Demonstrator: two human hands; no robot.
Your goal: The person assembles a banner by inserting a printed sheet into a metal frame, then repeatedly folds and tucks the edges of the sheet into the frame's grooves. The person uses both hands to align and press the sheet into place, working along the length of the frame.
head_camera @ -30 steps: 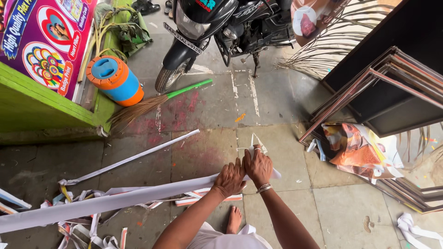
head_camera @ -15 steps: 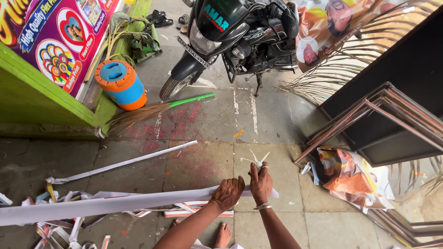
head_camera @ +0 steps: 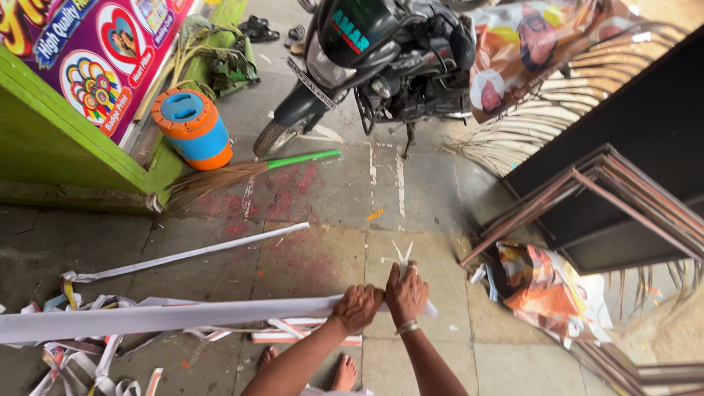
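My left hand (head_camera: 356, 306) and my right hand (head_camera: 406, 294) are closed side by side on the right end of a long rolled white sheet (head_camera: 169, 317). The roll reaches away to the left edge of the head view, held about level above the paved floor. Thin white strip ends (head_camera: 400, 254) stick up from above my right hand, which wears a bangle at the wrist. My bare feet (head_camera: 342, 372) show on the paving below the roll.
Cut white strips (head_camera: 81, 352) litter the floor at the lower left; one long strip (head_camera: 191, 254) lies diagonally. A broom (head_camera: 249, 172), an orange-and-blue jug (head_camera: 192, 127) and a green stall (head_camera: 51, 150) stand on the left. A motorcycle (head_camera: 374, 59) is ahead; metal frames (head_camera: 587, 198) and printed banners (head_camera: 550, 290) lean on the right.
The view has tilted and my hands sit lower in it. Both hands keep their hold on the roll's end; the right hand has closed down over the strip ends.
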